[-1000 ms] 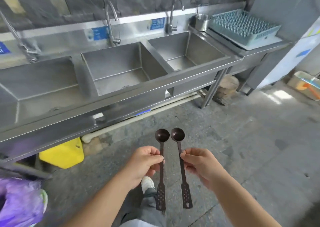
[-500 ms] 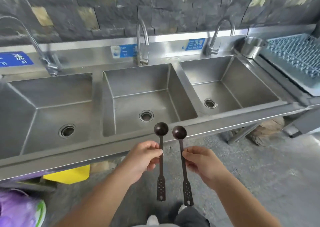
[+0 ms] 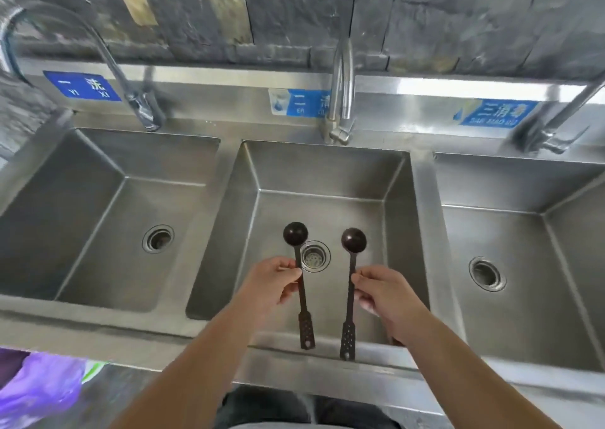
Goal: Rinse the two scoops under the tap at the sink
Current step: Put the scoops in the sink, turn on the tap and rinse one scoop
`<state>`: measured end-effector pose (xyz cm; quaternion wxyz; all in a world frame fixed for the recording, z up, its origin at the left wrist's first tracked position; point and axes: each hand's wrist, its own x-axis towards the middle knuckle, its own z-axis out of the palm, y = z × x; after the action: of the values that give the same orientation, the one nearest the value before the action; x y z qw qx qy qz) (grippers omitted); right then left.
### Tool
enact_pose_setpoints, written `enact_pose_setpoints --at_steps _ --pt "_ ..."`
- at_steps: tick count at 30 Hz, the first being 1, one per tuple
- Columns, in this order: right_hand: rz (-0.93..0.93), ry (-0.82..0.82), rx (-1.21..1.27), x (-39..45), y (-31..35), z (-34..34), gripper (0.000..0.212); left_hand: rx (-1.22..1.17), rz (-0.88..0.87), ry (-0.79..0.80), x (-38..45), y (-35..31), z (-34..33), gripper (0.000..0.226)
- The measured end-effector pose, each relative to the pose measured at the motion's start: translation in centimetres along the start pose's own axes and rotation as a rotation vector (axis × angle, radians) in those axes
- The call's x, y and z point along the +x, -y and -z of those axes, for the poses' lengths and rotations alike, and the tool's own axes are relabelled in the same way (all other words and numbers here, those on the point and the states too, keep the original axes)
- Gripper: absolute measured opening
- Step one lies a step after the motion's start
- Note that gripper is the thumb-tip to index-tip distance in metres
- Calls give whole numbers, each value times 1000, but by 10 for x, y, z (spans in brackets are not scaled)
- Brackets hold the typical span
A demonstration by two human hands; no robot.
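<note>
Two dark brown long-handled scoops hang upright over the middle sink basin [image 3: 397, 199]. My left hand [image 3: 273, 281] pinches the handle of the left scoop [image 3: 295, 234]. The right scoop [image 3: 353, 240] is pinched mid-handle by my right hand [image 3: 383, 292]. Both bowls point away from me, either side of the drain [image 3: 315, 255]. The middle tap [image 3: 342, 91] stands at the basin's far edge, with no water running from it.
A left basin [image 3: 98, 199] and a right basin [image 3: 523, 232] flank the middle one, each with its own tap [image 3: 140, 108] [image 3: 553, 134]. Blue labels line the steel backsplash below a dark stone wall. A purple bag [image 3: 36, 389] lies at lower left.
I have come up close to the sink. Both scoops, held as before, have moved from in front of the sink's edge to over the middle basin and are now a little further apart.
</note>
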<state>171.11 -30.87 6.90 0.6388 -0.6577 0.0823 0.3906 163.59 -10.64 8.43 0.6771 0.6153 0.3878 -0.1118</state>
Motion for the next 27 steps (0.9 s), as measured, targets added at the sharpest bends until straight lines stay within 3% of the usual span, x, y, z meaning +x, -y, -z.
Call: enact_pose_setpoints --at_steps 4,14,21,27 --pt "-104 -18 -28 72 -8 11 13 -89 108 -74 71 6 -2 7" --pt "-278 -309 -43 222 -93 18 16 90 284 -205 223 97 2 15" --pt "-314 -343 -73 268 -144 23 21 171 288 -161 277 151 -3 21" --pt "-355 -346 -90 287 -172 18 18 119 317 -220 297 173 -12 30"
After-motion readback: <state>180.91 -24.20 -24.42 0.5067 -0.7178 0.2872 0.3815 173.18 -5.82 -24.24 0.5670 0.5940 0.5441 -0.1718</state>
